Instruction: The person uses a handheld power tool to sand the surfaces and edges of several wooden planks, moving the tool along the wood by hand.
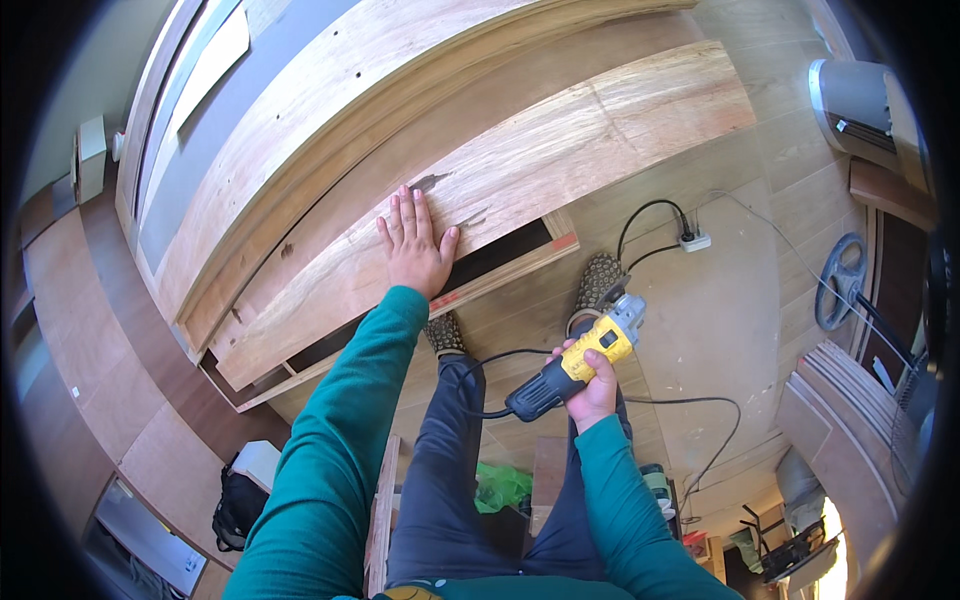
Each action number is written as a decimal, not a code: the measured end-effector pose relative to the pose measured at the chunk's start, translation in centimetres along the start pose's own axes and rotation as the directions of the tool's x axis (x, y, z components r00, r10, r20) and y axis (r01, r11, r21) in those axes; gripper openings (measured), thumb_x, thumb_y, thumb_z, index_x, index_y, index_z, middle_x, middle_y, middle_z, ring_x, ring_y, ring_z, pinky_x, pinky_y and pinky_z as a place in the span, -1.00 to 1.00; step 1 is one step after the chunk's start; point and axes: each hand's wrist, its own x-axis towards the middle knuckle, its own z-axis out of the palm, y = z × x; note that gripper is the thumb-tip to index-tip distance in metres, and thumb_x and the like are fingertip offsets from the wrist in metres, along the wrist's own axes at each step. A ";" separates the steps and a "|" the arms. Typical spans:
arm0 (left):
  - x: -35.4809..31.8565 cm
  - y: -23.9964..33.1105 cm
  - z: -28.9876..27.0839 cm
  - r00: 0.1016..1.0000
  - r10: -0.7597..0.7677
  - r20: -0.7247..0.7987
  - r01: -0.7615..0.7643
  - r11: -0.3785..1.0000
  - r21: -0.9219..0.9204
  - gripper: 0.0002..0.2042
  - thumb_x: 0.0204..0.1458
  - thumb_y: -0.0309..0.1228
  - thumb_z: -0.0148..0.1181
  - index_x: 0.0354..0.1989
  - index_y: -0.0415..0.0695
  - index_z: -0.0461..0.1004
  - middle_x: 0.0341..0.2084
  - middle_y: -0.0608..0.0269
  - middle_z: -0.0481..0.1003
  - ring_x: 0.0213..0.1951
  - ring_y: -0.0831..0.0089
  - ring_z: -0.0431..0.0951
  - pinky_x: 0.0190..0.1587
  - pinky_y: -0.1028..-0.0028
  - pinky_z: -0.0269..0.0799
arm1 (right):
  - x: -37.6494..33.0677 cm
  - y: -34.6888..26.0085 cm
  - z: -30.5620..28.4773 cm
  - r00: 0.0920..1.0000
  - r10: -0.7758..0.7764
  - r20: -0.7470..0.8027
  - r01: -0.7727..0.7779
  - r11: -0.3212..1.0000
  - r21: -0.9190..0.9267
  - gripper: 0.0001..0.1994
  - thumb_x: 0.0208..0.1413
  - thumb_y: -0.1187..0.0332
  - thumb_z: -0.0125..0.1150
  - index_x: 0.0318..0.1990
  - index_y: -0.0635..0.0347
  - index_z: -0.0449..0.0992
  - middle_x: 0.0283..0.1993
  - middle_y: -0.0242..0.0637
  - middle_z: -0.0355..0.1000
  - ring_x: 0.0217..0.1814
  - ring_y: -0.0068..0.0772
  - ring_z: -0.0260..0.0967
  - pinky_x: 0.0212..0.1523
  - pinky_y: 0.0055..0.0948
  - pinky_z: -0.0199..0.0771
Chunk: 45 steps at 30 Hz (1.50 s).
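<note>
TEXT: none legible | angle grinder (572, 372), right of centre: small dark marks on yellow housing, unreadable | wooden frame (512, 267), mid-frame: red marks (447, 301) along front edge, unreadable

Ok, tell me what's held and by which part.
The right hand grips the yellow-and-black angle grinder around its mid-body; the left hand holds nothing, lying flat on the pale wooden plank.

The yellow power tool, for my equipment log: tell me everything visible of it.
The yellow power tool has a grey, metal-looking head, a yellow body and a black, plastic-looking rear end with a black cord. The right hand grips its middle, holding it aslant, head toward the upper right. A dark disc-like part shows there; whether it spins is unclear.
</note>
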 end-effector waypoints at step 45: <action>22.6 31.7 0.4 0.818 0.512 -0.262 -0.535 0.845 -0.020 -0.25 0.42 0.11 -0.29 0.62 -0.15 -0.05 0.62 0.07 -0.08 0.64 0.20 -0.19 0.63 0.13 -0.37 | 0.1 -6.0 -0.5 0.998 0.054 -0.023 -0.052 0.993 0.107 -0.49 0.05 0.48 0.34 0.17 0.25 0.35 -0.10 -0.07 0.52 -0.02 -0.01 0.57 0.12 0.04 0.64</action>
